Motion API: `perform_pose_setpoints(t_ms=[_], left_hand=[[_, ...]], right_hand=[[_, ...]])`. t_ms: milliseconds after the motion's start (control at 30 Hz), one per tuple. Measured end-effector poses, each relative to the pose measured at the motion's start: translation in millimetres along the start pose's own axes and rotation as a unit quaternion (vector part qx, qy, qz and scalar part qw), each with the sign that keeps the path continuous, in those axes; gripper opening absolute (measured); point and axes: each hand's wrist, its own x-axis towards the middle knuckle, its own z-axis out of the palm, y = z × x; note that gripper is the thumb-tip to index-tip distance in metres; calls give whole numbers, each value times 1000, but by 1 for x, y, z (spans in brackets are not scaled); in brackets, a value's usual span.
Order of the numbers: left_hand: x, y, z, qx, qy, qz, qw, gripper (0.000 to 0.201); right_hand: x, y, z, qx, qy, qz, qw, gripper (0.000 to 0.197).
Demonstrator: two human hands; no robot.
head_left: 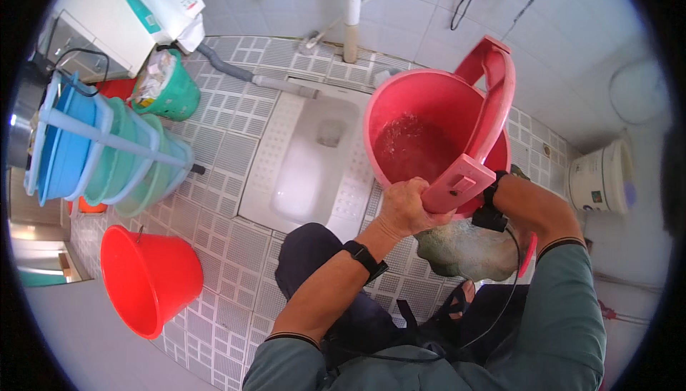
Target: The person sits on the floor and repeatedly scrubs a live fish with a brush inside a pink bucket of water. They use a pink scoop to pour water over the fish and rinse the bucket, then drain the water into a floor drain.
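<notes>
Here, a big pink plastic bucket (429,134) is held up and tipped over the tiled floor, just to the right of the white squat toilet pan (304,159). The left hand (406,207) is curled tight around the bucket's near rim, next to the flat end of its pink handle (475,134). The right hand goes behind the bucket, so I cannot tell how its fingers sit; only the wrist with a black band (493,202) shows.

The bucket has a little water in the bottom. It looks heavy and wet, so it might slip from the one hand I can see, or tip too far and splash water on the floor and the dark trousers below. A pale green basin (468,249) of foamy water sits right under it and could get knocked.

An empty red plastic bucket (146,277) stands apart on the left. A stack of blue and green basins (107,152) leans in a rack. A small green bin (168,87) is full of rubbish. A white tub (600,177) sits by the right wall.
</notes>
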Motion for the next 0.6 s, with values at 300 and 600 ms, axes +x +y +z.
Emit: perform_pose_setpoints(t_ms=[300,600], left_hand=[[7,12,-7,-32,-52,-112,992,46],[3,-1,-8,-10,-30,-29,999,51]], right_hand=[[62,93,-77,-719,15,136,681,32],[178,154,-62,-767,-98,185,606,40]])
